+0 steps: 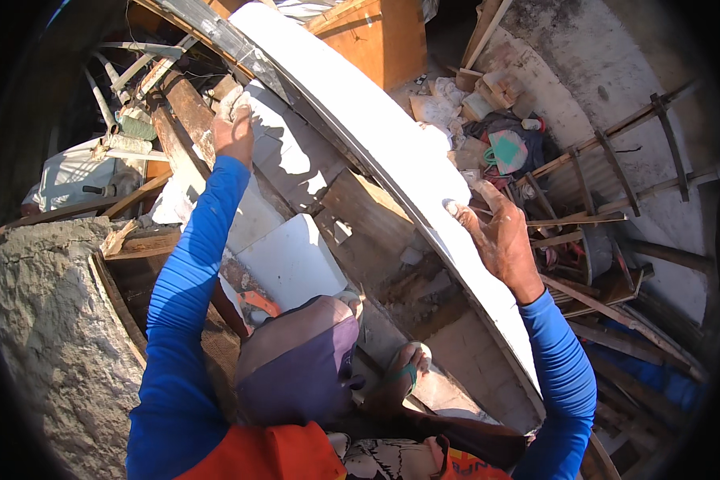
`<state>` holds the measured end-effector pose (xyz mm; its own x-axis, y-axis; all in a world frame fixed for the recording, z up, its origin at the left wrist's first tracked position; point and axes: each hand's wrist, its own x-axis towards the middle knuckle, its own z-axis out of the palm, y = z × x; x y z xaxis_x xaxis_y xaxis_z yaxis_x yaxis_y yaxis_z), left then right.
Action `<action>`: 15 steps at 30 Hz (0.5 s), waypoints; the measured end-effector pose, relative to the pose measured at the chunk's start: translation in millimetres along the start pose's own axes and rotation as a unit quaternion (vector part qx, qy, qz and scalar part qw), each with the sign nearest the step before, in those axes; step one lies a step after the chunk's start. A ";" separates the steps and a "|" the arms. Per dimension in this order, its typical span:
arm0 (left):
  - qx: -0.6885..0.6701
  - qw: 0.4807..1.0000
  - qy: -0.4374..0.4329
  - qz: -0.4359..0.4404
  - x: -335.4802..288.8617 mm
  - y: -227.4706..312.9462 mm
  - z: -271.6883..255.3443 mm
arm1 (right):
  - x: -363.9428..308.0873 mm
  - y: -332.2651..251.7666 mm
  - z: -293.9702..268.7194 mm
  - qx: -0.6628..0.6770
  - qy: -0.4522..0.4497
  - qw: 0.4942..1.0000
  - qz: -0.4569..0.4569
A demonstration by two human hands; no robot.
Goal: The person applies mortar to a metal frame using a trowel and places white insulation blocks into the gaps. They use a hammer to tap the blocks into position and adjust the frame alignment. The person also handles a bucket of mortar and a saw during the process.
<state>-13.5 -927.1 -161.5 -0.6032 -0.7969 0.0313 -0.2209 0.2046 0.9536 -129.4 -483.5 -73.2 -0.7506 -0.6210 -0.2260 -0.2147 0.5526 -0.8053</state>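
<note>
A long, glaring white slab or ledge with a dark near edge runs diagonally from the upper left to the lower right. At its far side is my right hand, thumb and fingers apart, nothing visible in it; whether it touches the white surface is unclear. My left hand is stretched forward on the near side of the slab, above brown boards. Its fingers are curled around something pale and dusty, too blurred by glare to name. Blue sleeves cover both my arms.
Below lies a white panel beside an orange-handled tool. A rough concrete block stands at left. Wooden ladder-like frames and scrap pile up at right; an orange-brown wooden panel stands ahead. My sandalled foot is beneath.
</note>
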 end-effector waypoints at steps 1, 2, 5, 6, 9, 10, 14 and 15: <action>-0.025 1.000 -0.013 0.012 17.1 0.6 -16.1 | 1.6 4.2 2.8 -0.005 0.003 1.000 -0.011; -0.047 0.999 -0.011 0.006 24.7 5.4 -13.7 | 2.6 11.1 3.4 -0.014 0.011 1.000 -0.016; -0.074 0.997 -0.020 -0.003 31.0 30.1 -0.6 | 2.5 16.6 1.8 -0.019 0.033 0.999 -0.032; -0.075 0.997 -0.022 -0.001 31.8 35.7 0.5 | 2.3 13.1 1.2 -0.016 0.031 0.999 -0.032; -0.103 0.992 -0.067 0.025 37.1 39.7 6.5 | 0.2 2.4 -0.1 -0.029 0.021 0.999 -0.024; -0.125 0.990 -0.062 0.007 38.0 40.6 9.9 | -0.4 0.3 -0.6 -0.038 0.017 0.999 -0.019; -0.144 0.988 -0.061 0.001 32.1 38.4 18.4 | -1.1 7.8 1.3 -0.048 0.053 0.995 -0.066; -0.138 0.989 -0.059 -0.011 28.4 37.0 20.4 | -0.4 7.8 2.8 -0.053 0.058 0.994 -0.073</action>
<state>-54.5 -930.6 -131.5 -0.6895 -0.7242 -0.0100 -0.0272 0.0121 0.9996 -129.1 -480.5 -80.9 -0.7719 -0.6343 -0.0421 -0.3864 0.5208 -0.7612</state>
